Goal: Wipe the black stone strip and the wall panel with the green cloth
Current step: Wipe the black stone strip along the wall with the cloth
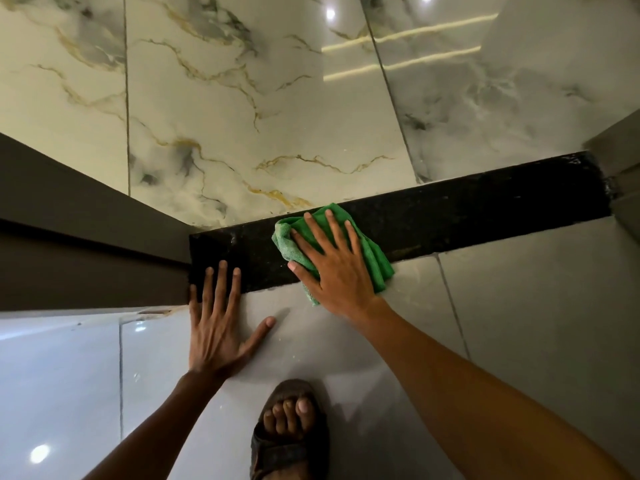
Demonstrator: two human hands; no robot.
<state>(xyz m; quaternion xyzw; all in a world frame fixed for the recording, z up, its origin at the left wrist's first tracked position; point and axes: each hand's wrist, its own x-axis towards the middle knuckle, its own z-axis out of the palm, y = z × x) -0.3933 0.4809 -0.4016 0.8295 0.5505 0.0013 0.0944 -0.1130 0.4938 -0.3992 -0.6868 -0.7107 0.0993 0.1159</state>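
Green cloth under flat right hand on black stone strip.

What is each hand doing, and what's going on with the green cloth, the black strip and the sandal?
Right hand: fingers straight, pressing the cloth flat.
Left hand: open, flat on the grey tile, fingertips on the strip.
Green cloth: bunched, lying partly on the strip, partly on the tile.
Black stone strip: speckled, mostly uncovered.
Sandal: on a foot, toes showing.
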